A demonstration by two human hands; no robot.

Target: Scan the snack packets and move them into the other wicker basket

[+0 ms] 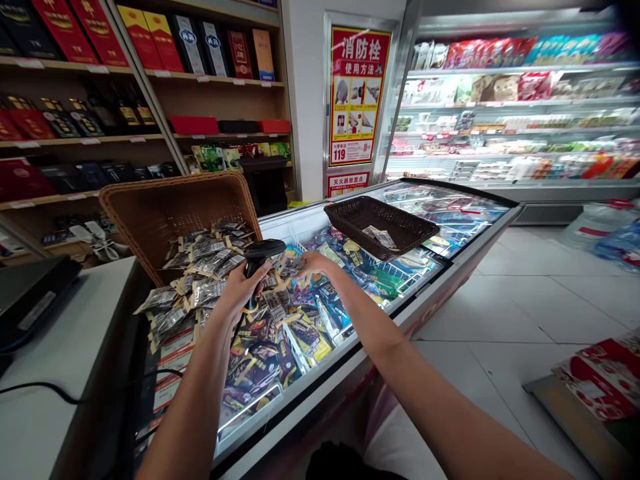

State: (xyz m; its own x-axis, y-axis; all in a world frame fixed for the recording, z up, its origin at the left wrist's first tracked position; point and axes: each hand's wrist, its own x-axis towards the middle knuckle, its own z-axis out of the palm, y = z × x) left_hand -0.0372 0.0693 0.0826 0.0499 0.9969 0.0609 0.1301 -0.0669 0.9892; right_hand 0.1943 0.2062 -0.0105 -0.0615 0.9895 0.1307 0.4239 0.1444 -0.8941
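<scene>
The right grip (313, 264) has open air toward the dark basket (361, 215). Leftward, the scanner (263, 249) and the heaped wicker basket (175, 200) stand in the way.

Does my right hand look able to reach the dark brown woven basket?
Probably yes: the basket sits near your right hand, with nothing visibly between them, though that hand seems to hold a small silvery packet.
</scene>
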